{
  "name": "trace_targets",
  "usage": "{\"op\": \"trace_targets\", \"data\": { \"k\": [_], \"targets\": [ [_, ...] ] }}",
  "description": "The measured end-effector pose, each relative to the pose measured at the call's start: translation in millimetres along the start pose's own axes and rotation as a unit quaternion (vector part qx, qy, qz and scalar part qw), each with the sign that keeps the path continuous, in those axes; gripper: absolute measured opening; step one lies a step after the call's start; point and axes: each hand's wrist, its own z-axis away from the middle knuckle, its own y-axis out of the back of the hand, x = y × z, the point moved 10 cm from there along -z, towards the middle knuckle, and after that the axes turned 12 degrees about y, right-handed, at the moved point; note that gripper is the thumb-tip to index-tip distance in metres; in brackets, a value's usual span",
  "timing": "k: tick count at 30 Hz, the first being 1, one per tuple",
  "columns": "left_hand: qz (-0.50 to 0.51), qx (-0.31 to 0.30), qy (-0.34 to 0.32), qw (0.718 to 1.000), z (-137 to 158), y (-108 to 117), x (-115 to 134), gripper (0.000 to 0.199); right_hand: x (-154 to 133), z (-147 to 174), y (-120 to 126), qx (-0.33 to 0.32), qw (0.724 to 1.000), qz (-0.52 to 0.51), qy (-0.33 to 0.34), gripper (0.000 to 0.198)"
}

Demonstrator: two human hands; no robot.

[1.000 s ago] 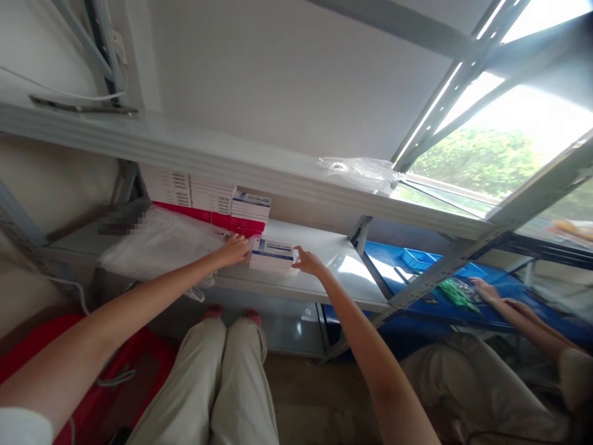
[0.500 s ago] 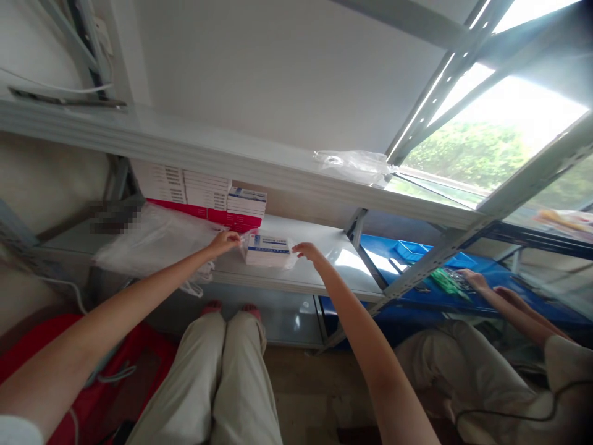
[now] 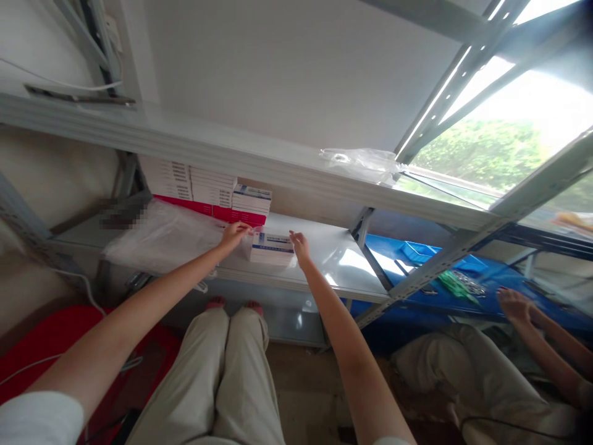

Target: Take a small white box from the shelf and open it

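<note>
A white box stack with a blue stripe (image 3: 272,247) rests on the grey shelf before me, with clear plastic film around it. My left hand (image 3: 236,235) is closed in a pinch on the clear plastic bag at the stack's upper left corner. At the upper right corner, my right hand (image 3: 299,243) has its fingers pinched together on the film, which is hard to make out there. A pile of clear plastic bags (image 3: 160,238) lies flat to the left, partly beneath my left forearm.
Behind stand stacked white boxes (image 3: 210,187) on red ones (image 3: 238,216). An upper shelf (image 3: 250,151) overhangs them, holding a crumpled plastic bag (image 3: 361,162). Right of the metal upright (image 3: 445,241), a co-worker's hands (image 3: 514,306) are over a blue table with a blue tray (image 3: 419,252).
Both hands have moved up to the stack's top corners, and less loose film shows around its sides. The co-worker's hands have moved right, away from the green material. My view has shifted slightly.
</note>
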Motion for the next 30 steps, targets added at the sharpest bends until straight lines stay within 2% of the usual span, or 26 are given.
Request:
{"op": "trace_targets", "data": {
  "k": [3,6,8,11,13,16,18,20,24,27,30],
  "targets": [
    [0.05,0.077,0.0,0.996,-3.7,6.5,-6.5,0.014,-1.0,-0.1,2.2,0.02,1.0,-0.002,0.002,0.042],
    [0.058,0.086,-0.001,0.995,-4.3,0.1,-7.0,0.016,-14.8,-1.6,2.1,0.033,0.999,-0.009,0.037,0.046],
    [0.05,0.065,-0.029,0.996,0.0,-2.2,2.7,0.015,-25.7,0.1,6.6,0.051,0.996,-0.015,0.071,0.047],
    [0.001,0.009,-0.11,0.994,18.4,3.6,28.3,0.015,-31.8,10.6,17.6,0.052,0.992,-0.049,0.102,0.043],
    [-0.07,-0.033,-0.146,0.986,34.6,11.3,40.7,0.02,-28.7,21.2,24.1,0.017,0.992,-0.08,0.101,0.041],
    [-0.179,-0.094,-0.15,0.968,54.8,21.0,48.7,0.02,-24.7,36.8,33.9,-0.049,0.99,-0.105,0.081,0.041],
    [-0.192,-0.118,-0.147,0.963,62.8,26.0,57.5,0.017,-29.9,42.1,42.8,-0.067,0.989,-0.111,0.075,0.041],
    [-0.154,-0.129,-0.139,0.97,63.7,26.5,70.5,0.014,-42.2,40.2,53.1,-0.051,0.989,-0.115,0.081,0.039],
    [-0.045,-0.137,-0.109,0.984,46.2,12.1,91.9,0.018,-69.1,21.0,66.2,0.033,0.987,-0.119,0.104,0.039],
    [0.016,-0.099,-0.127,0.987,28.8,9.5,104.9,0.022,-74.5,4.4,61.5,0.073,0.979,-0.161,0.102,0.039],
    [0.05,-0.041,-0.161,0.985,20.2,19.2,113.6,0.023,-69.5,-4.5,55.9,0.103,0.956,-0.257,0.094,0.035]
  ]
}}
